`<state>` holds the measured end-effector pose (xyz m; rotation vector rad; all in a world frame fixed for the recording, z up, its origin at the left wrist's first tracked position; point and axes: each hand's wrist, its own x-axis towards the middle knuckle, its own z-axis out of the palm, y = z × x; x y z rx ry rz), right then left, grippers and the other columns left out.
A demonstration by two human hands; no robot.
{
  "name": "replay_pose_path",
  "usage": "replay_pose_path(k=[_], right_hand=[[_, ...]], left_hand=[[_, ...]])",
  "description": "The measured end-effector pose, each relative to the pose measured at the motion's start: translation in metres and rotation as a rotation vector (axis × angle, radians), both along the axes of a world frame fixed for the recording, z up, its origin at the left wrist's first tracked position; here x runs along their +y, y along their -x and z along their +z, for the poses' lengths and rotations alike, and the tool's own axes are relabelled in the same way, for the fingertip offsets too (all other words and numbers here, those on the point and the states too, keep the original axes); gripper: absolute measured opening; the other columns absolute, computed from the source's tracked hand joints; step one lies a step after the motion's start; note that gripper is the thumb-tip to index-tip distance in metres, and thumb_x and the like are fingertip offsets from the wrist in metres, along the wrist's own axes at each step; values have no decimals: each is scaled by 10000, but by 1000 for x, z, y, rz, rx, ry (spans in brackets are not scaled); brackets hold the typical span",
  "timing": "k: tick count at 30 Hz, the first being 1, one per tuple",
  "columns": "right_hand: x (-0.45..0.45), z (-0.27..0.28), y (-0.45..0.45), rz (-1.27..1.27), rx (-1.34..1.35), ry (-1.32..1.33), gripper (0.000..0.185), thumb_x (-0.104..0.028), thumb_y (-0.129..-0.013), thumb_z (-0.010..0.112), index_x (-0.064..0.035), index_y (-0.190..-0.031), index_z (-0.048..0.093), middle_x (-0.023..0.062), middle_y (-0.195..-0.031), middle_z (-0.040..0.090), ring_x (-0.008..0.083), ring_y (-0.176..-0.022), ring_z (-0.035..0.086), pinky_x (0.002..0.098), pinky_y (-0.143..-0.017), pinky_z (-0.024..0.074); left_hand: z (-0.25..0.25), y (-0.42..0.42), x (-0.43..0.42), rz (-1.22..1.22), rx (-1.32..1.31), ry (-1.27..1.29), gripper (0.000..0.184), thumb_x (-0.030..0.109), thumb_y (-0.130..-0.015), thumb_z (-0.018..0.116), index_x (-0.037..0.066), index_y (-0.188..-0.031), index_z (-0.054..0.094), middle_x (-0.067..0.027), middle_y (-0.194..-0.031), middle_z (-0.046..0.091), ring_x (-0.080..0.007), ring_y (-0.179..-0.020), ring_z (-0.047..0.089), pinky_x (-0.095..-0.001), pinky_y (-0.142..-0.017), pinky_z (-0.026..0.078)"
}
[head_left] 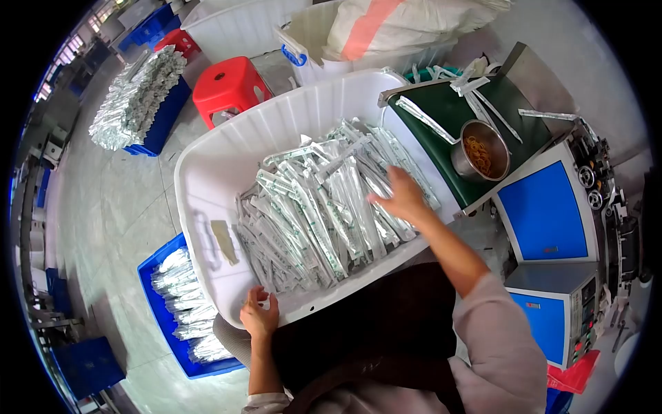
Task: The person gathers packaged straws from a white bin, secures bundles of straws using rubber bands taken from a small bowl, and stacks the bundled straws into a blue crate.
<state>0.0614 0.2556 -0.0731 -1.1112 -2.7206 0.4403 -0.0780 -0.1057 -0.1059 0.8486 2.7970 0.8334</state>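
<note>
A large white plastic tub (207, 176) holds a heap of long, thin silvery packets (303, 207) with green print. Over the right part of the heap is my right hand (401, 199), its thumb and fingers spread apart. It holds no packet that I can see; whether the fingertips touch the heap is unclear. My left hand (260, 314) rests at the tub's near left rim, fingers loosely curled and thumb apart, with nothing visible in it. A piece of tan tape (223, 241) sticks to the tub's left inner wall.
At right, a metal bowl of rubber bands (463, 165) and loose packets lie on a green surface (431, 114) beside a blue-panelled machine (548, 210). A blue crate (153, 303) of bundled packets stands at left. Behind are a red stool (224, 86) and a stacked crate (169, 114).
</note>
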Motion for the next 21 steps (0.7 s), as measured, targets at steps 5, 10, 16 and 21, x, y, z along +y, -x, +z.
replay_pose_path(k=[5, 10, 16, 21], right_hand=[[46, -116, 26, -186, -371, 540, 1171, -636, -508, 681, 89, -1288, 194, 266, -1321, 253, 313, -1246, 267, 324, -1012, 251], [33, -99, 34, -146, -366, 700, 1169, -550, -468, 753, 114, -1267, 216, 274, -1294, 301, 323, -1229, 299, 326, -1010, 263], [-29, -94, 57, -119, -415, 444, 1197, -420, -469, 792, 67, -1310, 95, 260, -1237, 386, 315, -1142, 415, 343, -902, 388], [-10, -92, 55, -141, -396, 628, 1193, -349, -473, 812, 18, -1333, 70, 255, -1263, 358, 328, -1163, 387, 329, -963, 324]], left_hand=[[-3, 1, 1, 45, -28, -32, 163, 105, -672, 611, 68, -825, 567, -58, -666, 614, -204, -583, 593, -306, -563, 476], [1, 3, 6, 65, -30, -4, 163, 120, -663, 616, 69, -809, 567, -50, -634, 611, -203, -584, 597, -300, -551, 474], [3, 1, 9, 79, -101, 40, 156, 129, -671, 616, 77, -810, 567, -45, -664, 614, -205, -601, 598, -315, -573, 468], [3, 1, 8, 107, -93, 43, 156, 143, -669, 619, 78, -802, 570, -45, -663, 614, -217, -598, 593, -319, -574, 468]])
